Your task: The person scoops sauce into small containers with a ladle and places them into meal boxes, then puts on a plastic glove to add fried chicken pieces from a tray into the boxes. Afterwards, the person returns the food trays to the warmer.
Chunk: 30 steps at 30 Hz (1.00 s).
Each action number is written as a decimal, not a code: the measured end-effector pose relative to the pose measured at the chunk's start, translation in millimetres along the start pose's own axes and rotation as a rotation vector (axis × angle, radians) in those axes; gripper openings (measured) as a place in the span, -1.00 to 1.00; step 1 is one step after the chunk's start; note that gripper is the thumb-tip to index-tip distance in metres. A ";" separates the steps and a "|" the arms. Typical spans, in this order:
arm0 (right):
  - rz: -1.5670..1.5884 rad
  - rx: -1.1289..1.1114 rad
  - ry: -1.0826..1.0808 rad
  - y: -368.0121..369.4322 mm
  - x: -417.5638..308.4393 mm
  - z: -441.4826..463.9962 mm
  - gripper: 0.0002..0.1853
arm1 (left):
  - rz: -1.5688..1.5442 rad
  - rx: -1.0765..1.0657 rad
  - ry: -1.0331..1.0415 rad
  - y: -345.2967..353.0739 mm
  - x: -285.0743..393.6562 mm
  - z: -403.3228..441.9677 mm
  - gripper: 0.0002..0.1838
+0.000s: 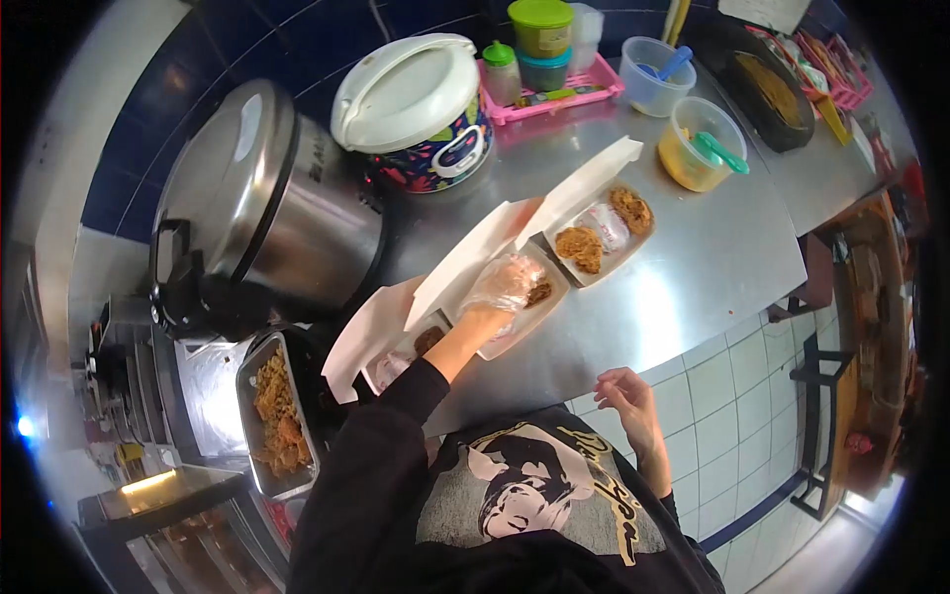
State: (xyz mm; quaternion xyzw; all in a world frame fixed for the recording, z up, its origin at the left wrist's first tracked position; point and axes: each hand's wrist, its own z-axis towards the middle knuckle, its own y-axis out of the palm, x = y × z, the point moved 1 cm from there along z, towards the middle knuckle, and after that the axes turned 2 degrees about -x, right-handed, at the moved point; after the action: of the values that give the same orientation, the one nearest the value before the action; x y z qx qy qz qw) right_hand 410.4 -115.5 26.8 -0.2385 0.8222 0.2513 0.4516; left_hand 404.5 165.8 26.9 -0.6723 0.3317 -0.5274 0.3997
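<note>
My left hand (507, 281), in a clear plastic glove, reaches into the middle paper food box (520, 332). Its fingers are bent down, and what they hold, if anything, is hidden. A brown fried piece (539, 292) shows beside the fingers. My right hand (625, 398) is bare and hangs off the counter's front edge, fingers loosely apart, holding nothing. To the right, another open box (618, 259) contains two fried chicken pieces (580, 249) with a white wrapped bundle (606, 226) between them. A third box (368, 376), partly behind my left forearm, has a wrapped bundle (392, 368) and a brown piece (428, 340).
A large steel rice cooker (267, 198) and a patterned white-lidded pot (426, 158) stand behind on the steel counter (712, 267). A metal tray (259, 465) of fried food lies left. Tubs (698, 163) with spoons and a pink basket (594, 84) line the back.
</note>
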 end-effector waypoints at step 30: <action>-0.431 -0.438 0.064 198.4 -19.3 4.5 -0.85 | 0.397 0.299 -0.637 -137.0 -256.4 -362.6 -0.77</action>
State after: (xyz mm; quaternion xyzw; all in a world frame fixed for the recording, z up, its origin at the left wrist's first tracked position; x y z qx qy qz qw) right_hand 299.6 41.3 80.5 -0.5068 0.6928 0.3135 0.4060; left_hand -2.7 383.3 79.7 -0.6596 0.2342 -0.2477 0.6699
